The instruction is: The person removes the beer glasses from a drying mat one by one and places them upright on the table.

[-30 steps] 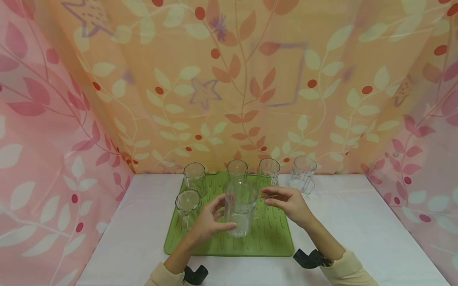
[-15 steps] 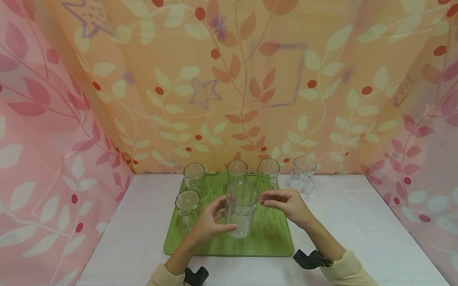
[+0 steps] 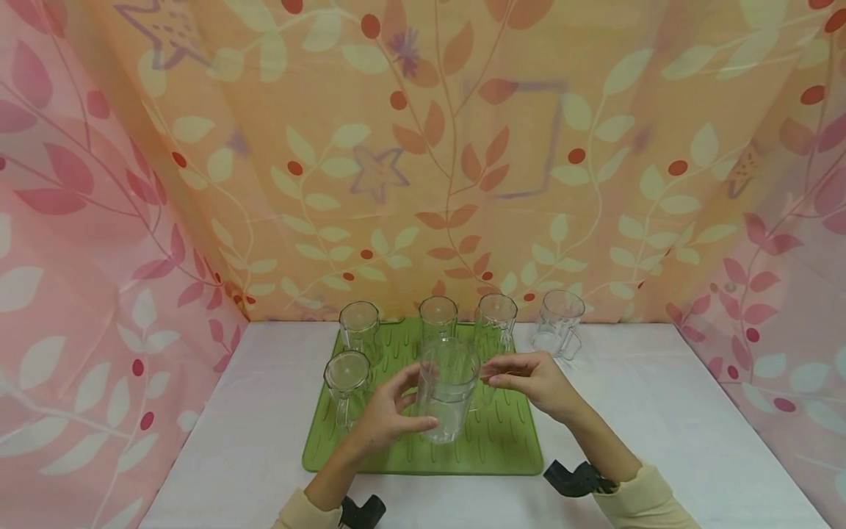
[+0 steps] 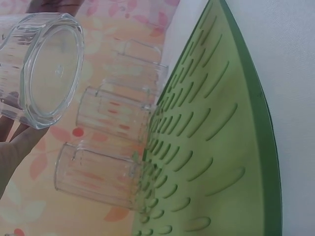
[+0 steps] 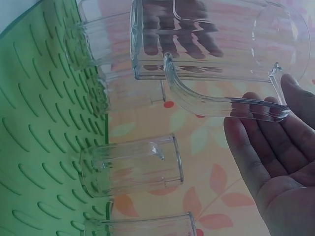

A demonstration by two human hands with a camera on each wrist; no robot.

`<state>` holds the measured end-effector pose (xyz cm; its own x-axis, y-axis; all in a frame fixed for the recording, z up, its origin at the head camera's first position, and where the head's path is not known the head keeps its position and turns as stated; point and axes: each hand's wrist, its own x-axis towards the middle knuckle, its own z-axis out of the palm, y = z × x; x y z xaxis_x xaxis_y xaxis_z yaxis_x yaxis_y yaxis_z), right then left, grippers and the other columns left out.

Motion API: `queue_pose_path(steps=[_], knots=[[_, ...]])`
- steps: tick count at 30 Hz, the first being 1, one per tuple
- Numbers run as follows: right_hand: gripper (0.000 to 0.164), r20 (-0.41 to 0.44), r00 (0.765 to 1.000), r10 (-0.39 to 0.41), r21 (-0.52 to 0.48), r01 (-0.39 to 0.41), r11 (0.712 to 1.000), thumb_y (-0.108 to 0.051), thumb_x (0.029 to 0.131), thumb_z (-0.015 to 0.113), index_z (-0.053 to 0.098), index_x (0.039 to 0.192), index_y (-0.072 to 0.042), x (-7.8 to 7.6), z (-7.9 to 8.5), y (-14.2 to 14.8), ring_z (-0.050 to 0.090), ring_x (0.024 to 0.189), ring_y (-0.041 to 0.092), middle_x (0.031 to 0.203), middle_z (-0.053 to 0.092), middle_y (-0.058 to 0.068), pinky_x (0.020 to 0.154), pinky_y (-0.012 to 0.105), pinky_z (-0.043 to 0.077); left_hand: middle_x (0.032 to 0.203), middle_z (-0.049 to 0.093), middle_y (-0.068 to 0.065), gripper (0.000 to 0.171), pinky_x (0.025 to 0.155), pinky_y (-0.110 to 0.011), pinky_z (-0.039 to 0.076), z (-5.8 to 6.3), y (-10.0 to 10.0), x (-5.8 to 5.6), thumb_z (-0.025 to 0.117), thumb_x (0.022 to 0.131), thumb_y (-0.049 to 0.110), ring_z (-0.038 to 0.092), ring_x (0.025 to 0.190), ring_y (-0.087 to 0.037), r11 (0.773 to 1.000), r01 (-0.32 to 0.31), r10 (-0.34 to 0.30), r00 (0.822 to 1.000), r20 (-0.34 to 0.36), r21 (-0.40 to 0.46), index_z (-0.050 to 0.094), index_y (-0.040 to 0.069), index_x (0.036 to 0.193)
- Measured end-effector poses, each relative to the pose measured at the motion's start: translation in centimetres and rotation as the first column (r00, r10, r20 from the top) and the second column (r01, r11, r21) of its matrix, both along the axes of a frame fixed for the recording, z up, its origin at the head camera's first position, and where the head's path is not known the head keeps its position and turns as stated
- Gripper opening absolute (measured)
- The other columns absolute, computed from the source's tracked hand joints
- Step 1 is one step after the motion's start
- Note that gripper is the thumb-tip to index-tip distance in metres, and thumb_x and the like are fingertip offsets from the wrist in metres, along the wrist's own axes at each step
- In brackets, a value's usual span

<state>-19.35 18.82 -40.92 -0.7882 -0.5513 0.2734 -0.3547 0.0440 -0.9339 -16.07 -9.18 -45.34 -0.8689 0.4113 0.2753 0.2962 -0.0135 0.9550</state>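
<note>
A clear glass mug (image 3: 448, 404) is held upright above the green ridged mat (image 3: 489, 452), its thick base (image 4: 56, 71) showing in the left wrist view. My left hand (image 3: 390, 415) grips the mug's body from the left, thumb in front and fingers behind. At the right side, my right hand (image 3: 538, 382) holds the mug's handle (image 5: 216, 104); the fingers pass behind it and the thumb is at its upper end. Behind the held mug, two more glass mugs, a middle one (image 3: 438, 312) and a right one (image 3: 497, 316), stand on the mat's far edge.
Along the mat's left side stand two glass mugs, one at the back (image 3: 359, 319) and one nearer (image 3: 346, 375). Another glass mug (image 3: 559, 316) stands on the white table (image 3: 661, 411) right of the mat. Patterned cloth (image 3: 423, 147) surrounds the table at the back and sides.
My right hand has moved slightly left and down, its fingers closing on the mug's handle. The held mug has shifted a little right and down; the left hand stays round it.
</note>
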Motion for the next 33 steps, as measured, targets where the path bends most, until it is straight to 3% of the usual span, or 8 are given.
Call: queue_pose_path(steps=[7, 11, 14, 17, 21, 26, 30, 33], knots=[[0.027, -0.025, 1.0, -0.004, 0.018, 0.004, 1.0, -0.001, 0.09, 0.064, 0.063, 0.108, 0.019, 0.0, 0.4, 0.2, 0.073, 0.09, 0.007, 0.1, 0.074, 0.016, 0.081, 0.024, 0.06, 0.143, 0.047, -0.022, 0.081, 0.107, -0.024, 0.045, 0.1, 0.3, 0.1, 0.079, 0.076, 0.005, 0.051, 0.125, -0.004, 1.0, 0.012, -0.012, 1.0, 0.006, 0.013, 0.037, 0.0, 0.145], [0.026, -0.033, 0.999, -0.014, 0.031, 0.015, 0.999, -0.002, 0.09, 0.064, 0.064, 0.107, 0.018, 0.0, 0.6, 0.3, 0.072, 0.089, 0.005, 0.099, 0.076, 0.005, 0.08, 0.023, 0.06, 0.144, 0.048, -0.02, 0.079, 0.108, -0.027, 0.045, 0.2, 0.4, 0.2, 0.079, 0.078, 0.006, 0.052, 0.127, -0.007, 1.0, 0.002, -0.002, 1.0, -0.006, 0.005, 0.038, 0.002, 0.146], [0.024, -0.054, 0.998, -0.027, 0.036, 0.029, 0.999, -0.001, 0.09, 0.064, 0.065, 0.106, 0.017, 0.0, 0.8, 0.4, 0.072, 0.088, 0.006, 0.098, 0.076, -0.002, 0.079, 0.024, 0.06, 0.144, 0.048, -0.019, 0.078, 0.109, -0.032, 0.045, 0.3, 0.4, 0.3, 0.079, 0.079, 0.008, 0.052, 0.13, -0.019, 1.0, -0.005, 0.005, 1.0, -0.019, -0.018, 0.039, 0.005, 0.147], [0.021, -0.095, 0.995, -0.036, 0.047, 0.04, 0.998, 0.0, 0.091, 0.063, 0.067, 0.105, 0.015, 0.0, 1.0, 0.4, 0.072, 0.089, 0.006, 0.097, 0.075, 0.014, 0.078, 0.024, 0.06, 0.145, 0.048, -0.018, 0.078, 0.108, -0.035, 0.045, 0.5, 0.4, 0.4, 0.077, 0.081, 0.01, 0.051, 0.131, -0.031, 0.999, -0.008, 0.007, 1.0, -0.029, -0.044, 0.038, 0.007, 0.148], [0.02, -0.123, 0.991, -0.049, 0.067, 0.058, 0.996, 0.0, 0.091, 0.063, 0.068, 0.105, 0.013, 0.2, 1.3, 0.6, 0.072, 0.089, 0.006, 0.097, 0.07, 0.031, 0.078, 0.024, 0.06, 0.147, 0.046, -0.017, 0.078, 0.109, -0.028, 0.044, 0.6, 0.5, 0.5, 0.075, 0.083, 0.01, 0.048, 0.133, -0.035, 0.998, -0.011, 0.008, 0.999, -0.046, -0.064, 0.035, 0.006, 0.149], [0.022, -0.121, 0.989, -0.09, 0.073, 0.1, 0.992, 0.0, 0.09, 0.064, 0.067, 0.105, 0.015, 0.3, 1.8, 1.1, 0.072, 0.089, 0.004, 0.097, 0.075, 0.016, 0.078, 0.022, 0.059, 0.149, 0.042, -0.021, 0.075, 0.11, -0.03, 0.044, 0.6, 0.3, 0.5, 0.074, 0.084, 0.007, 0.046, 0.134, -0.035, 0.999, -0.007, 0.003, 0.996, -0.09, -0.039, 0.035, 0.002, 0.148], [0.024, -0.122, 0.986, -0.117, 0.035, 0.122, 0.992, 0.003, 0.09, 0.063, 0.064, 0.106, 0.02, 0.2, 2.1, 1.6, 0.071, 0.09, 0.0, 0.097, 0.075, -0.009, 0.079, 0.019, 0.059, 0.148, 0.043, -0.022, 0.069, 0.111, -0.034, 0.043, 0.5, -0.2, 0.3, 0.073, 0.084, 0.004, 0.047, 0.135, -0.02, 1.0, -0.005, 0.002, 0.989, -0.145, -0.02, 0.04, 0.003, 0.145], [0.026, -0.13, 0.982, -0.138, 0.004, 0.14, 0.99, 0.005, 0.089, 0.062, 0.062, 0.108, 0.023, 0.0, 2.3, 1.9, 0.071, 0.091, 0.0, 0.097, 0.074, -0.017, 0.079, 0.018, 0.058, 0.147, 0.044, -0.022, 0.067, 0.112, -0.031, 0.042, 0.6, -0.6, 0.2, 0.072, 0.084, 0.003, 0.046, 0.135, -0.012, 1.0, -0.007, 0.001, 0.983, -0.184, -0.031, 0.042, 0.003, 0.143]])
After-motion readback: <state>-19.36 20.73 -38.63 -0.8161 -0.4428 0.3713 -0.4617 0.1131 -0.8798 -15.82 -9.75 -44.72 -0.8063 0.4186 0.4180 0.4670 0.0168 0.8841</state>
